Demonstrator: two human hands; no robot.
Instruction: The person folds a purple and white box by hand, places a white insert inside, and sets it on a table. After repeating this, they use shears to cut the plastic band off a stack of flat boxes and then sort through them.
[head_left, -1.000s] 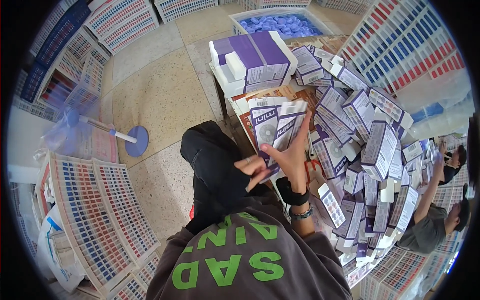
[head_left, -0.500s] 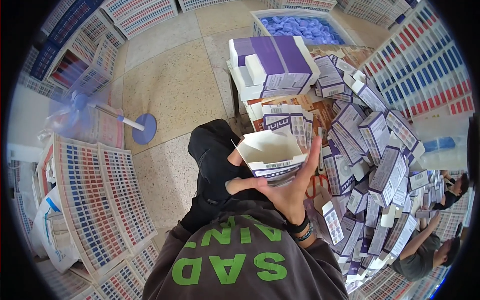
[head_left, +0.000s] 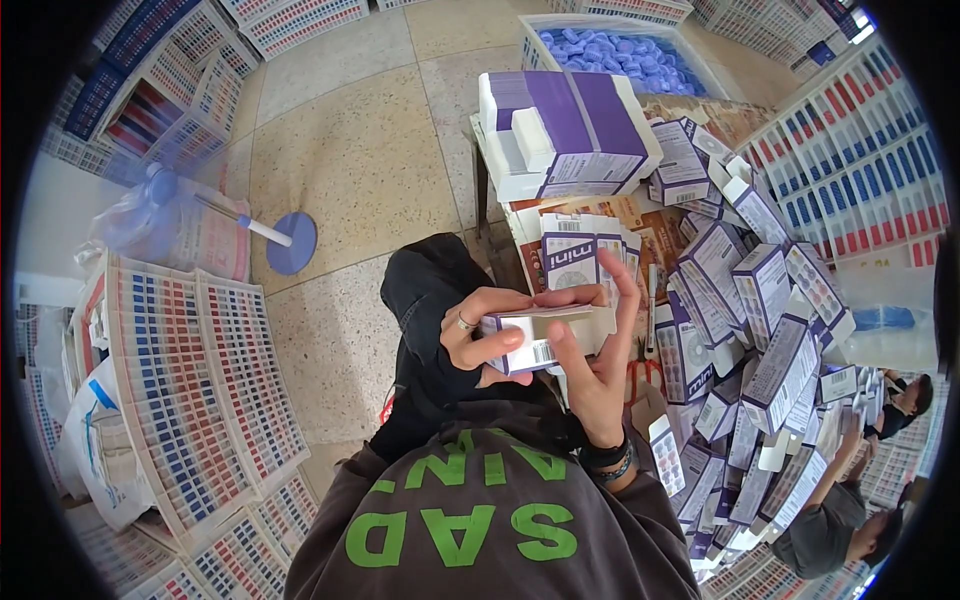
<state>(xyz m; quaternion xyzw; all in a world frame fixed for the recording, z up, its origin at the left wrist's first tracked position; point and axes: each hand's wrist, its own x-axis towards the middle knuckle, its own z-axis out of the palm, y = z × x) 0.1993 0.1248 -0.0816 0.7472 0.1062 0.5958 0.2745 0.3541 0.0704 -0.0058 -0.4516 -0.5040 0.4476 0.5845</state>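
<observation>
Above my lap I hold a small white and purple carton (head_left: pixel 543 352), its flaps at one end standing up. My left hand (head_left: pixel 475 335), with a ring on it, is closed round the left end, thumb on the front panel. At the right end, my right hand (head_left: pixel 598 385) grips the carton, thumb against the front and index finger raised; some fingertips are hidden behind it. Just beyond lie flat, unfolded cartons (head_left: pixel 572 265) on the table. Beside my right hand are orange-handled scissors (head_left: pixel 645 375) and a slim pen-like tool (head_left: pixel 652 310).
A heap of folded cartons (head_left: pixel 765 395) covers the right side. A big strapped stack of flat cartons (head_left: pixel 600 130) stands at the table's far edge, before a crate of blue pieces (head_left: pixel 610 60). Racks (head_left: pixel 190 390) and a fan (head_left: pixel 290 243) stand left. Other people (head_left: pixel 835 530) sit far right.
The carton was wide open toward me; now it is turned and its flaps are partly folded in. My left hand has come round to its left end. The view has shifted slightly.
</observation>
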